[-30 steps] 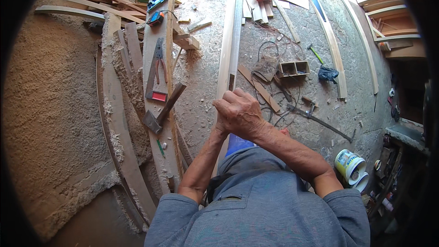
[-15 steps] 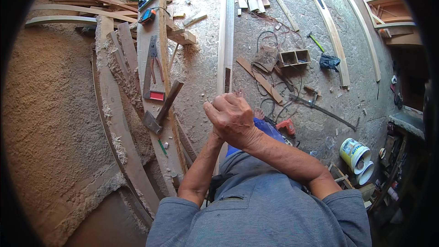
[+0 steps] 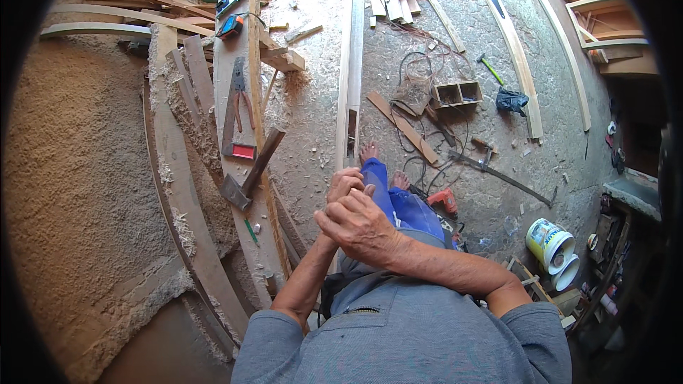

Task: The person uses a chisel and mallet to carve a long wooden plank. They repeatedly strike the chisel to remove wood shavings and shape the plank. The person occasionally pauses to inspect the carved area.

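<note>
A long, straight, pale wooden timber lies lengthwise at centre, running from the upper edge down to the hands, its nearer part largely covered by them. Its upper surface shows two parallel bands, cream at left and greyer at right, with a fine line between. In the right-hand band, just beyond the hands, is a narrow rectangular slot with straight sides and a dark interior; its depth cannot be judged.

The left hand is over the timber near the slot's closer end, fingers curled inward. The right hand overlaps it on the body side, fingers bent and drawn together. Whether either encloses an object cannot be told, the palms being hidden.

At left, a broad, dusty wooden plank bears a hammer with a brown wooden handle and dark metal head, pliers with reddish handles, and a slim green pencil-like stick. To the right of the blue-trousered legs, a red-bodied power tool rests on the grey, chip-strewn floor.
</note>
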Demonstrator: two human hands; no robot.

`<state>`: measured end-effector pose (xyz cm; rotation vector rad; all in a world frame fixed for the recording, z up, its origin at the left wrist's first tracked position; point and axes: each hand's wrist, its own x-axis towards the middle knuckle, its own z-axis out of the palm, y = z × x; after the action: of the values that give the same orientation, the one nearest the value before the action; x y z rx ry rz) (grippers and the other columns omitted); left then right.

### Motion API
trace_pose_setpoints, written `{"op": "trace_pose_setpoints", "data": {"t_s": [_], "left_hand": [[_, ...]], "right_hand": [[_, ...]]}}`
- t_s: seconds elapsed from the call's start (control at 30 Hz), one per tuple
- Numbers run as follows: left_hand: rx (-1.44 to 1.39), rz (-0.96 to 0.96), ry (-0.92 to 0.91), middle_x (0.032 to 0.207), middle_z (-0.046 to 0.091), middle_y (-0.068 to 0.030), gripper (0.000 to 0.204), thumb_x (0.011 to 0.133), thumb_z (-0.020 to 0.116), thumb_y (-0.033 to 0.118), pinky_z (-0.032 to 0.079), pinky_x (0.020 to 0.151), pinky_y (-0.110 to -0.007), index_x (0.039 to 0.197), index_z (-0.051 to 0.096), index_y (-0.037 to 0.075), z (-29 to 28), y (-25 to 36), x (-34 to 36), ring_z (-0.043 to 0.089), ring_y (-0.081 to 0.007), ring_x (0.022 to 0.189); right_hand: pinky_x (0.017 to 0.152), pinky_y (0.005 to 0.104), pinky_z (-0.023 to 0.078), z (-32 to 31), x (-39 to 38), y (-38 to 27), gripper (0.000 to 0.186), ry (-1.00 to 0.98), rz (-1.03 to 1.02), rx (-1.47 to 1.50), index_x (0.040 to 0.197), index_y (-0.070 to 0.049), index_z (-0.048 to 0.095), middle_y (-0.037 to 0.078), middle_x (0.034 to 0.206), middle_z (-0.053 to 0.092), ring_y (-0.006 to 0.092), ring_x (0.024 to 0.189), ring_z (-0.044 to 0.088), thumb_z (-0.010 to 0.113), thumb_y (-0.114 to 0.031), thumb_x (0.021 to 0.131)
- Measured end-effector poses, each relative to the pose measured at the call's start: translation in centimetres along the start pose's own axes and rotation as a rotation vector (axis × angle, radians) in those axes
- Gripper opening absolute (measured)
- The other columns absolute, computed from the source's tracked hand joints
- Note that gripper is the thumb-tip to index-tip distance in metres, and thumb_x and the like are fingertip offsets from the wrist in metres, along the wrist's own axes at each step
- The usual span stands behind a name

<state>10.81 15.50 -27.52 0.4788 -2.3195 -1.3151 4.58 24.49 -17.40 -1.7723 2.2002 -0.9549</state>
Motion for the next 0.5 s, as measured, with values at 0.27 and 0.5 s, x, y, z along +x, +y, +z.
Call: {"op": "trace_pose_setpoints", "data": {"t_s": [0.27, 0.5], "left_hand": [[-0.08, 0.136, -0.425, 0.144, 0.056, -0.0131, 0.029, 0.078, 0.078, 0.005, 0.038, 0.12, -0.047, 0.105, 0.067, 0.008, -2.4, -6.1, -3.0, 0.042, -0.0366, 0.145], [-0.519, 0.326, -0.009, 0.143, 0.059, -0.0175, 0.032, 0.082, 0.077, 0.004, 0.031, 0.123, -0.055, 0.112, 0.067, 0.009, -0.4, 1.1, 6.3, 0.044, -0.0329, 0.145]], "right_hand": [[0.091, 0.0475, 0.045, 4.3, -4.0, 1.7, 0.02, -0.046, 0.237, 0.555, 0.102, -0.003, 0.064, 0.016, 0.105, 0.056, 0.0342, 0.104, 0.056, 0.069, -0.014, 0.086], [0.107, 0.0443, 0.043, -2.3, -0.8, 1.5, 0.041, 0.38, -0.145, 0.016, 0.122, -0.013, 0.068, 0.007, 0.12, 0.059, 0.0239, 0.119, 0.057, 0.077, -0.018, 0.082]]}}
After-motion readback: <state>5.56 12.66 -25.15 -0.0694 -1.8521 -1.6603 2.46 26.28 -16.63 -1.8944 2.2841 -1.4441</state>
